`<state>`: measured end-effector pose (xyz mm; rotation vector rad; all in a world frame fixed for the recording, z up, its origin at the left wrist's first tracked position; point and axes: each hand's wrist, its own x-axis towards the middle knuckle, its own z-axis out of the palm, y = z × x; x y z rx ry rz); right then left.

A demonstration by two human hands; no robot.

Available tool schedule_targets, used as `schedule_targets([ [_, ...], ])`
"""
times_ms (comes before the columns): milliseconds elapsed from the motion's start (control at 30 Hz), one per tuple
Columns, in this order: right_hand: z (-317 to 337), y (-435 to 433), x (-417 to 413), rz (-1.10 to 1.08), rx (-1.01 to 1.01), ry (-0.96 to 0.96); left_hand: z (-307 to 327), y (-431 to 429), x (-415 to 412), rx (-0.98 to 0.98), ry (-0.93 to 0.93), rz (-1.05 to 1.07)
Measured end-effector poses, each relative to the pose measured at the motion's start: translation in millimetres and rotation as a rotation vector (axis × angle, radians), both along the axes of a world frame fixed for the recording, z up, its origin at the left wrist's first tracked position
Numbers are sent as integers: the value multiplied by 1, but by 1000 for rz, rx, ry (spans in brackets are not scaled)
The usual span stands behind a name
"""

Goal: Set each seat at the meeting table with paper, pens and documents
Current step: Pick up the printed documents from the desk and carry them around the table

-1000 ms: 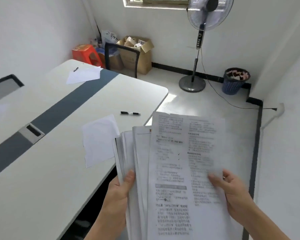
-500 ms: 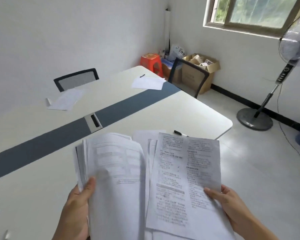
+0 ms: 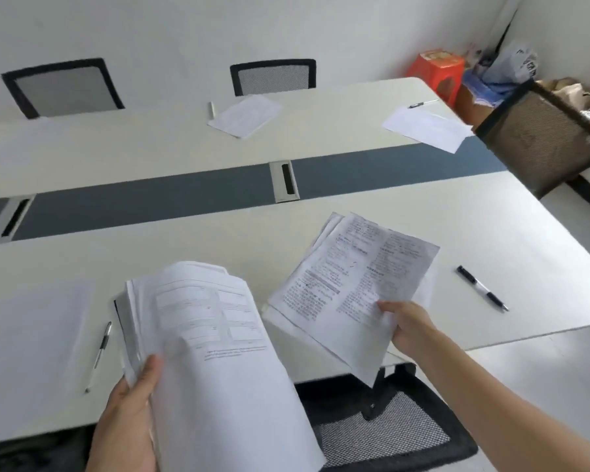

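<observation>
My left hand (image 3: 130,417) grips a thick stack of printed documents (image 3: 212,342) near the table's front edge. My right hand (image 3: 411,330) pinches a thin set of printed sheets (image 3: 351,284), held apart from the stack over the white meeting table (image 3: 218,229). A black pen (image 3: 482,288) lies on the table to the right of those sheets. At the near left lie a blank paper (image 3: 31,321) and a pen (image 3: 99,352). On the far side a paper (image 3: 246,114) lies with a pen (image 3: 212,109), and another paper (image 3: 426,128) with a pen (image 3: 421,103).
A mesh chair (image 3: 389,434) stands under the front edge below my right hand. Two chairs (image 3: 273,76) (image 3: 62,86) stand at the far side and one (image 3: 539,137) at the right end. An orange stool (image 3: 438,71) and boxes fill the corner.
My view has swung left from the fan and window to face the table. My right hand has drawn the thin set of sheets away from the stack, out over the table.
</observation>
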<state>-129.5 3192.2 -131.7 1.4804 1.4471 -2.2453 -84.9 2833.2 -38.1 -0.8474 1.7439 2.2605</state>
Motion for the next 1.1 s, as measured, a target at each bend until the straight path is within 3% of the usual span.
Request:
schedule_targets([
  [300, -84, -55, -57, 181, 100, -292, -3, 5, 4, 12, -135, 12],
  [567, -50, -19, -20, 391, 346, -166, 8, 51, -26, 105, -143, -188],
  [633, -25, -10, 4, 388, 269, -82, 10, 72, -34, 132, -144, -278],
  [733, 13, 0, 45, 413, -52, 21, 15, 113, -43, 191, -138, -440],
  [867, 46, 21, 103, 242, -235, 169, 24, 182, -42, 258, -134, -661],
  [1000, 67, 61, 161, -118, -160, 253, 32, 247, -28, 223, -76, -840],
  [1100, 77, 99, 206, -243, -76, 293, 41, 297, -7, 203, -54, -935],
])
